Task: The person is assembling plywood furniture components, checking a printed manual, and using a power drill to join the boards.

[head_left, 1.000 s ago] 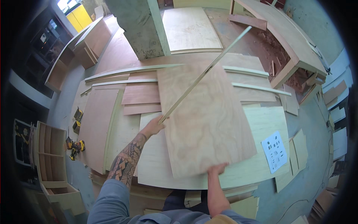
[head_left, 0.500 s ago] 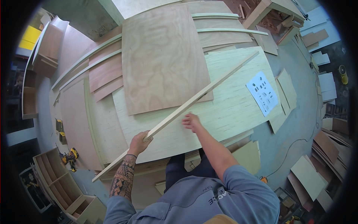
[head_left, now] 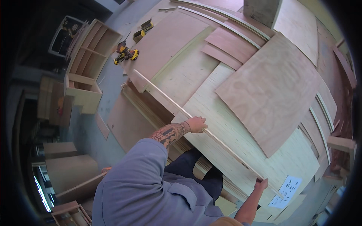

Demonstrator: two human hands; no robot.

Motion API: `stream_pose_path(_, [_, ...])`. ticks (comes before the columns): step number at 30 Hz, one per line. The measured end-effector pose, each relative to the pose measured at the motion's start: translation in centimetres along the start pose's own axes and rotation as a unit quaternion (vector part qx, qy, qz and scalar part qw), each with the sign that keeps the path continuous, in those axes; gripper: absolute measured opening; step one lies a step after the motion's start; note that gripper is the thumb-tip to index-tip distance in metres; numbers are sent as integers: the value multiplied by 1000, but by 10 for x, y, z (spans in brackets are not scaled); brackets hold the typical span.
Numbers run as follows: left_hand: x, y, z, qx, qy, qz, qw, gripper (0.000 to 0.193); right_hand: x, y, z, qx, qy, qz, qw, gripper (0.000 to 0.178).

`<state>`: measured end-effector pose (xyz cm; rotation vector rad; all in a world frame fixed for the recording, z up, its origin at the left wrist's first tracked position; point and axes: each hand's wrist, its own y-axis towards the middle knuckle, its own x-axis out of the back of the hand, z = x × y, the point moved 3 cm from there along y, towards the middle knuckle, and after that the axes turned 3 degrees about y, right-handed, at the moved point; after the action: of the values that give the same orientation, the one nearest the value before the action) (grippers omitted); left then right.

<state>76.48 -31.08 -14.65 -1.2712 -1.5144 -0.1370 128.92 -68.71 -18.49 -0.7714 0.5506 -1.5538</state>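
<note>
A long, thin wooden strip runs diagonally along the near edge of the pale plywood sheet. My left hand is closed around it near the middle. Farther to the right, my right hand grips the same strip close to its right end. The strip's far left end sticks out over the brown sheet on the left. Beyond the strip, a brown plywood panel lies on the pale sheet. Beside the strip's right end is a white paper with small dark figures.
Yellow-and-black power drills sit at the upper left beside a wooden shelf unit. A square pillar rises at the far side. Stacked sheets lie below the work surface. Long strips cross the panels at the back.
My view has swung to the left. My right hand, free before, now holds the strip. The strip has come back toward the near edge of the pale sheet, with my left hand still on it.
</note>
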Motion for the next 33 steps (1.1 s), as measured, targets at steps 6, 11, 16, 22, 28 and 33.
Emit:
stream_pose_path(6, [-31, -17, 30, 121, 58, -32, 990, 24, 2, -13, -41, -98, -125, 105, 982, 51])
stream_pose_path(11, [-21, -37, 62, 204, 73, -37, 975, 22, -15, -33, -58, -172, -243, 153, 942, 49])
stream_pose_path(16, [-27, -57, 106, 275, 37, -71, 958, 20, -49, -73, -91, -170, -261, 149, 938, 52])
stream_pose_path(22, [-34, -57, 103, 258, 38, -84, 962, 22, -52, -81, -97, -138, -215, 139, 957, 59])
stream_pose_path(28, [-31, -52, 85, 265, 17, -52, 963, 27, -49, -73, -99, -131, -200, 151, 959, 61])
stream_pose_path(33, [-26, -67, 67, 250, 13, -59, 966, 20, -32, -73, -98, -113, -172, 119, 971, 60])
